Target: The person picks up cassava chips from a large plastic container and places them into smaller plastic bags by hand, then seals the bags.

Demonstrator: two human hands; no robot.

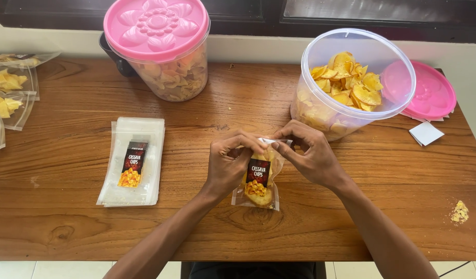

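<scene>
My left hand [228, 164] and right hand [311, 155] pinch shut on the top edge of the small clear pouch [258, 181] between my fingertips; it seems light, slippery, its chips fragile, best gripped by that rim.

1. Both forearms come up from the bottom edge and angle inward, so the two hands meet near the middle.
2. The left hand [228, 164] shows its back to the camera, knuckles raised, fingers curled down and inward in a pinch.
3. The right hand [311, 154] also lies back up, wrist bent slightly, its fingers [285, 150] stretched toward the left hand and pressed together at the tips.
4. The fingertips of both hands sit just beside each other, nearly touching.
5. Both arms are bare, with no sleeves in view.
</scene>
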